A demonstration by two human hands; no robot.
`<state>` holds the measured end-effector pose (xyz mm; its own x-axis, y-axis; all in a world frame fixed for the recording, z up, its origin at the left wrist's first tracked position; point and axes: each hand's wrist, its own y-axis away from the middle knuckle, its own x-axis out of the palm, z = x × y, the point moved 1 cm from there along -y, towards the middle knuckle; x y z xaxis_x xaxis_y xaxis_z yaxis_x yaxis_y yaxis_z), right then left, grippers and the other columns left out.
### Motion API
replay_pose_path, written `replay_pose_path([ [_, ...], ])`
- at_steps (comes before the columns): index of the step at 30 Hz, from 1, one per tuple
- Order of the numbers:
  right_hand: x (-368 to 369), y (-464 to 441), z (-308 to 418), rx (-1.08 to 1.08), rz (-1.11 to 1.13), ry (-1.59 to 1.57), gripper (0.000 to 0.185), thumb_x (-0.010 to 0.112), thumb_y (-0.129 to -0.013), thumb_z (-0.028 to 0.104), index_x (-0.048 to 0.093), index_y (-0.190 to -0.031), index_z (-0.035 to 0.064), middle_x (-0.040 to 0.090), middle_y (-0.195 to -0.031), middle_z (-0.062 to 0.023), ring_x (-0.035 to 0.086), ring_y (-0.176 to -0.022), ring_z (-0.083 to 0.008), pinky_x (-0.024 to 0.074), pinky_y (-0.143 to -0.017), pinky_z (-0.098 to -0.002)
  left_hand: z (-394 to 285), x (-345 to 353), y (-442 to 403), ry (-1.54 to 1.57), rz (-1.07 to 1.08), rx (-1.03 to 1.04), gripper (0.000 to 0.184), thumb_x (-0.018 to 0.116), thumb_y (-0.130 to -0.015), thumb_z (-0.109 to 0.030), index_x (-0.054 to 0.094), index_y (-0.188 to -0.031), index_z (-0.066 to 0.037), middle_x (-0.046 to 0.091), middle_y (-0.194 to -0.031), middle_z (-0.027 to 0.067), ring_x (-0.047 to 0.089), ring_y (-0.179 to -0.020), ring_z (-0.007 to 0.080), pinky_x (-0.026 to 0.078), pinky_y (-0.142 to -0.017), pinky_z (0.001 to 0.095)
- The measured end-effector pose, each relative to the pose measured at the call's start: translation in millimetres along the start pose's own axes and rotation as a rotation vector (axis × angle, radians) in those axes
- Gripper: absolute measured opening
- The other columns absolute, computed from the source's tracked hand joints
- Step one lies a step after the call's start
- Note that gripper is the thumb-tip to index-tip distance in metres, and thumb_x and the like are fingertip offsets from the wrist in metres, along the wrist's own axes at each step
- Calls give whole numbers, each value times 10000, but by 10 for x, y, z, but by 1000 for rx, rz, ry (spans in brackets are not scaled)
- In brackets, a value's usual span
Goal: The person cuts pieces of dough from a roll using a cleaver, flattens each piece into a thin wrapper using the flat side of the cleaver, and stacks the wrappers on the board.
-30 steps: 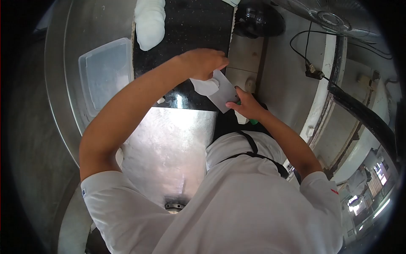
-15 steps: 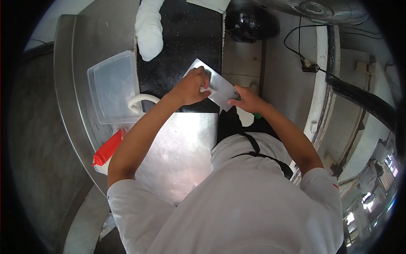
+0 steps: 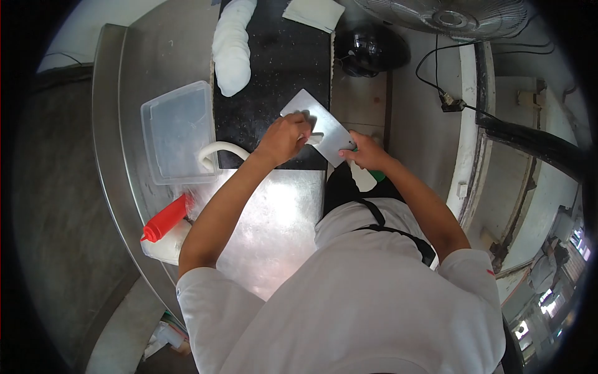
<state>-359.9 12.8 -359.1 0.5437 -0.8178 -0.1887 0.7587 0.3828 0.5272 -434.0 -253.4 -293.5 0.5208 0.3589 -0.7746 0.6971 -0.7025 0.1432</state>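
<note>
A broad rectangular metal blade, looking like a cleaver (image 3: 329, 128), is tilted over the near right side of the black board (image 3: 280, 62). My right hand (image 3: 367, 151) grips it at its lower right corner, where green, apparently the handle, shows by the fingers. My left hand (image 3: 284, 138) is closed at the blade's face, fingers curled, with a small pale piece (image 3: 316, 138) by the fingertips that I cannot identify. A curved white dough-like rope (image 3: 224, 148) lies left of the left forearm. Farther up, a thick white dough-like roll (image 3: 232, 53) rests along the board's left edge.
A clear plastic container (image 3: 177, 132) stands left of the board, with a red squeeze bottle (image 3: 167, 219) nearer me. Bare metal worktop (image 3: 268, 218) lies in front of me. A folded cloth (image 3: 314, 14), a black helmet-like object (image 3: 374, 48) and a fan (image 3: 448, 17) are at the back right.
The view has shifted, so the worktop things appear slightly lower and to the right. Both hands stay at the blade, with the left hand's fingers slightly changed in position.
</note>
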Motion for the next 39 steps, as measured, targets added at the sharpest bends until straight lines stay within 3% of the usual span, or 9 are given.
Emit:
replay_pose_path([
  [6, -50, -161, 131, 73, -172, -184, 355, 742, -921, 224, 566, -1098, -29, 693, -836, -159, 642, -555, -167, 530, -544, -340, -52, -335, 50, 396, -106, -149, 109, 670, -916, 17, 582, -967, -20, 695, -952, 121, 707, -868, 276, 553, -795, 361],
  [9, -10, -453, 291, -62, -335, -133, 347, 749, -897, 185, 560, -1061, -56, 704, -841, -193, 686, -579, -233, 555, -588, -388, -9, -364, 91, 735, -379, -230, 60, 617, -992, -4, 559, -1000, -18, 713, -922, 103, 717, -819, 204, 546, -746, 302],
  [10, -44, -549, 435, -41, -381, 71, 392, 769, -859, 177, 568, -1073, -82, 716, -911, -261, 737, -707, -352, 584, -687, -449, 11, -383, 87, 915, -398, -237, 68, 590, -1036, -55, 527, -1052, -33, 719, -950, 92, 726, -895, 178, 564, -760, 303],
  [14, -65, -967, 979, 18, -516, 397, 514, 839, -790, 236, 600, -1102, -95, 706, -1010, -321, 703, -1010, -463, 580, -871, -504, -231, -503, 175, 1324, -523, -272, 114, 574, -1059, -112, 489, -1119, -65, 739, -1035, 139, 743, -995, 246, 598, -815, 344],
  [17, -35, -1173, 1196, 45, -585, 423, 539, 871, -765, 259, 612, -1083, -90, 712, -1032, -308, 700, -1010, -476, 575, -885, -512, -473, -514, 215, 1316, -638, -330, 88, 589, -1046, -86, 520, -1097, -71, 735, -1005, 100, 713, -920, 157, 594, -797, 323],
  [23, -66, -1445, 1083, -95, -559, 547, 577, 888, -763, 317, 624, -1123, -48, 668, -1154, -291, 676, -1060, -462, 568, -908, -481, -665, -483, 273, 1006, -829, -321, 75, 607, -1032, -63, 545, -1043, -23, 689, -931, 57, 663, -832, 92, 581, -729, 261],
  [24, -81, -1383, 1080, -179, -596, 521, 554, 864, -803, 325, 629, -1159, -27, 648, -1187, -253, 677, -1070, -391, 573, -898, -422, -677, -477, 276, 986, -858, -320, 79, 611, -1031, -68, 548, -1038, -22, 686, -923, 56, 658, -820, 91, 574, -725, 258],
  [29, -161, -529, 1695, -137, -56, -842, 410, 763, -921, 190, 607, -1247, -5, 675, -1104, -121, 690, -968, -225, 588, -836, -362, -721, -521, 301, 686, -837, -478, 104, 622, -1034, -83, 546, -1029, -13, 666, -923, 43, 650, -843, 90, 551, -776, 257],
  [39, -509, -808, 1831, -228, 82, -456, 292, 634, -960, -5, 594, -1248, -21, 667, -1087, -81, 668, -966, -146, 585, -855, -311, -559, -341, -151, 1014, -1112, -576, 98, 635, -987, -16, 569, -1060, -23, 673, -944, 73, 671, -845, 144, 553, -759, 299],
])
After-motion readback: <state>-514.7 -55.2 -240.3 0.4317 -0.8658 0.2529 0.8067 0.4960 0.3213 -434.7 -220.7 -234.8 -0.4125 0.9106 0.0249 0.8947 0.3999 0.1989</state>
